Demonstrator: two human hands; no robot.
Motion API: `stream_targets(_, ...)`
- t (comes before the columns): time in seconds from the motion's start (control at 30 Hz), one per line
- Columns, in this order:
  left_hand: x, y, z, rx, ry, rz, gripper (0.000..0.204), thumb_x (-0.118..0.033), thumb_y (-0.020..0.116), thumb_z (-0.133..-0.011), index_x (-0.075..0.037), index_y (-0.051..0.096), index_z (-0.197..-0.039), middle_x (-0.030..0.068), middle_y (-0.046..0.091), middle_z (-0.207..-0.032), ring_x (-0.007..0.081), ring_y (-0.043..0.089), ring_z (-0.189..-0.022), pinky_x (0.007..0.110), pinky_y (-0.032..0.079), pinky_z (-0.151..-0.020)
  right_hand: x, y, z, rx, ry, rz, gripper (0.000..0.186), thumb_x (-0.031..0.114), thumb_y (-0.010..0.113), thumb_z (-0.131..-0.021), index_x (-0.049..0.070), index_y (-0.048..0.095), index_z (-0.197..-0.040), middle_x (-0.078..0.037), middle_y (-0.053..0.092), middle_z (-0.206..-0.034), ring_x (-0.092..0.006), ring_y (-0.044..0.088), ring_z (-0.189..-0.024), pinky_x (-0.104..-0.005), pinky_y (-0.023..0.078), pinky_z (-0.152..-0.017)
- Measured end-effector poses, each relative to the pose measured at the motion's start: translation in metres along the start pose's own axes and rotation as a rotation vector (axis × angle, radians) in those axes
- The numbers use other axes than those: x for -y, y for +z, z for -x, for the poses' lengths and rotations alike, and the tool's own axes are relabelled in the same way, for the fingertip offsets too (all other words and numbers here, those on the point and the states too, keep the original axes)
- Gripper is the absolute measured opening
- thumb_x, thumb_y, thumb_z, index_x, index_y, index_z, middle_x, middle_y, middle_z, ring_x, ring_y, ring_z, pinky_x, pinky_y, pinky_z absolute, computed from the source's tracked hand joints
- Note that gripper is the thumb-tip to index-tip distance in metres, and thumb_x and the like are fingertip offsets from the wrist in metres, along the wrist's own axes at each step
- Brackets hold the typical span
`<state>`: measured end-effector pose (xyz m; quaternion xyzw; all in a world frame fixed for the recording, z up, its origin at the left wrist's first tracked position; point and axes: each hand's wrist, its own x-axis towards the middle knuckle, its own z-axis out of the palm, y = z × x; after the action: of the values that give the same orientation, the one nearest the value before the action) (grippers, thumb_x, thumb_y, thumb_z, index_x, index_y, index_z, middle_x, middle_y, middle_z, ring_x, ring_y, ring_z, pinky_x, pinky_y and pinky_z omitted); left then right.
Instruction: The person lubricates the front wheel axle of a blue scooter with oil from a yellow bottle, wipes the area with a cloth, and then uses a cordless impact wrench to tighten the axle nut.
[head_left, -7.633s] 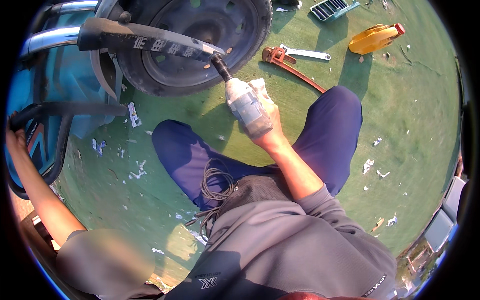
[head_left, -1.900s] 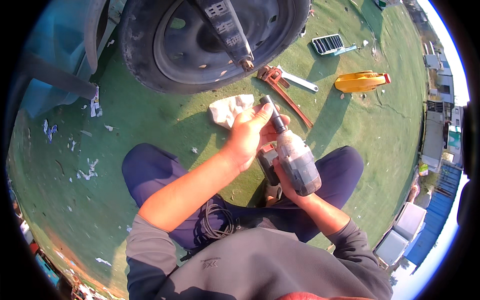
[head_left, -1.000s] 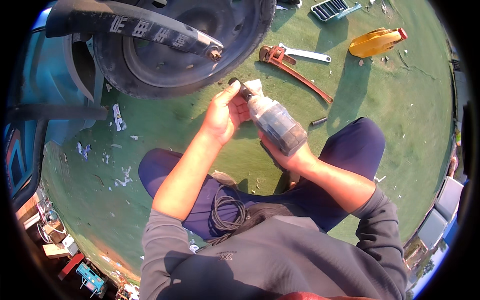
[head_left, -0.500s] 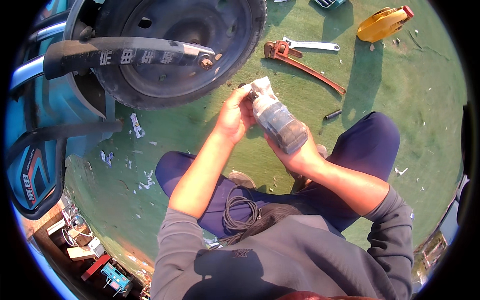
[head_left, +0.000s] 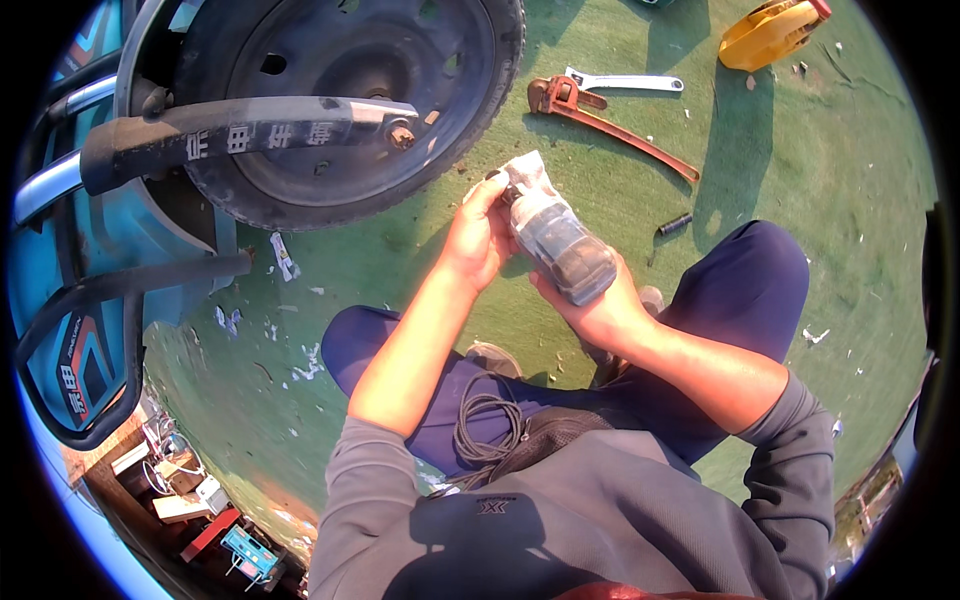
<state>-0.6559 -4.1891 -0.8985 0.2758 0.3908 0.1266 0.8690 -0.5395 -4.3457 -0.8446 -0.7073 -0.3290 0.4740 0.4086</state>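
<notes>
My right hand (head_left: 590, 305) grips a grey power wrench (head_left: 555, 240) from below, its nose pointing up toward the wheel. My left hand (head_left: 478, 235) pinches the nose of the tool, fingers at its tip next to a white rag (head_left: 530, 172). Just beyond stands a black wheel with tyre (head_left: 350, 100), crossed by a black swing arm (head_left: 240, 130) that ends at an axle nut (head_left: 402, 135). I sit on green ground with my dark blue trouser legs (head_left: 745, 290) spread.
A red pipe wrench (head_left: 600, 118) and a silver spanner (head_left: 625, 82) lie beyond the tool, a yellow container (head_left: 765, 35) farther right. A small black socket (head_left: 675, 224) lies near my right knee. A blue vehicle body (head_left: 80, 330) fills the left; a coiled cord (head_left: 485, 430) rests in my lap.
The wrench came off the axle nut and into both hands above my lap. The left hand moved to its nose, and over the last second the view swung left toward the wheel.
</notes>
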Motion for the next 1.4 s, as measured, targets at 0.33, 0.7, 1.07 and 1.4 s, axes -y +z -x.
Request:
stream_targets(0.33,-0.003,0.0,0.004,0.031,-0.001,0.012,0.049,-0.042,0.049,-0.104,-0.006,0.061,-0.133,0.0125,0.071,-0.124,0.0257,0.069,-0.113,0.044,0.056,-0.096,-0.004,0.005,-0.001,-0.025,0.009,0.009,0.03,0.026,0.078,-0.083,0.003,0.07,-0.102,-0.02,0.074,-0.093,-0.0391,0.073,-0.092,-0.0442,0.056,-0.08)
stream_targets(0.7,-0.003,0.006,0.006,0.074,0.029,0.084,0.046,-0.033,0.05,-0.103,0.001,0.059,-0.133,0.0189,0.069,-0.123,0.0323,0.069,-0.114,0.048,0.054,-0.101,0.002,0.003,0.003,0.041,0.068,0.033,0.034,0.025,0.079,-0.089,0.001,0.069,-0.11,-0.014,0.074,-0.096,-0.024,0.072,-0.09,-0.0395,0.055,-0.083)
stream_targets(1.07,0.01,0.01,-0.013,0.026,-0.044,0.103,0.036,-0.031,0.055,-0.103,-0.004,0.062,-0.126,0.0111,0.07,-0.116,0.0236,0.068,-0.11,0.041,0.054,-0.099,0.009,-0.014,0.005,0.039,0.135,-0.048,0.036,0.029,0.081,-0.09,0.001,0.07,-0.109,-0.012,0.074,-0.093,-0.0173,0.069,-0.086,-0.0378,0.055,-0.08)
stream_targets(1.4,0.026,0.005,-0.04,0.019,-0.032,0.102,0.047,-0.038,0.049,-0.102,0.0,0.064,-0.126,0.018,0.072,-0.118,0.031,0.072,-0.107,0.047,0.058,-0.097,0.002,-0.017,-0.004,0.019,0.158,0.001,0.037,0.029,0.08,-0.089,0.001,0.07,-0.112,-0.013,0.075,-0.097,-0.0221,0.072,-0.091,-0.0381,0.055,-0.083)
